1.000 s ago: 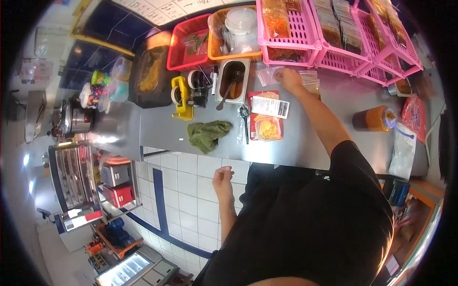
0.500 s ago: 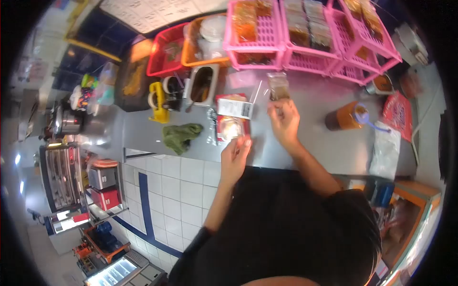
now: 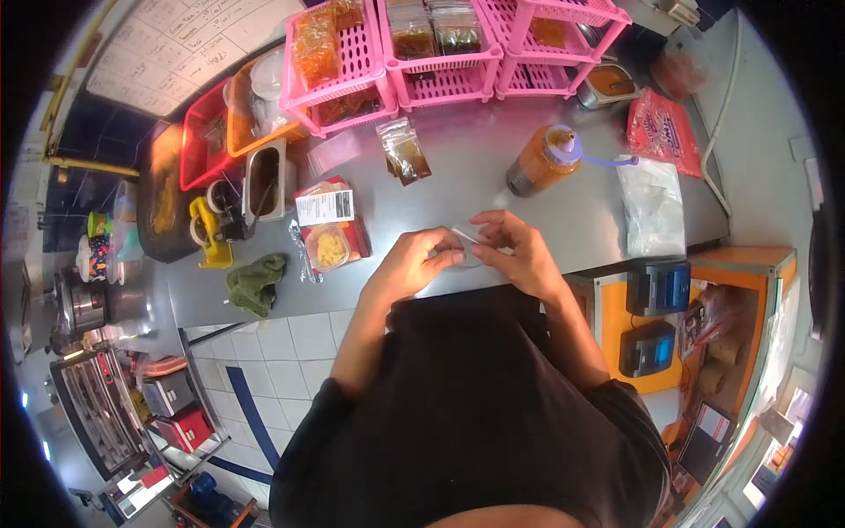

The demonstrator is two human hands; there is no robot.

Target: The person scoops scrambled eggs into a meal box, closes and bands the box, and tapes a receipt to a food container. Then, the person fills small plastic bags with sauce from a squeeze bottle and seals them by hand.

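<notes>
Close to the counter's front edge, my left hand (image 3: 421,260) and my right hand (image 3: 515,251) meet with bent, pinching fingers. Between them is a small clear plastic bag (image 3: 466,236) with a whitish edge; the fingers hide part of it. Farther back lies a zip sachet (image 3: 404,151) of dark brown sauce, apart from both hands. Left of my left hand, a round clear tub of yellow food (image 3: 331,247) sits on a red packet (image 3: 356,238) beside a white printed label (image 3: 325,207). A squeeze bottle (image 3: 546,160) of brown liquid stands beyond my right hand.
Pink baskets (image 3: 444,75) of filled sachets line the back. A metal pan (image 3: 264,180), a yellow tape dispenser (image 3: 209,233) and a green cloth (image 3: 256,284) are at the left. White plastic bags (image 3: 651,207) and a red packet of bags (image 3: 663,132) lie right.
The view has shifted right. My right hand has left the sauce sachet, and my left hand has left the tub. Both hands have come together on the clear bag near my body.
</notes>
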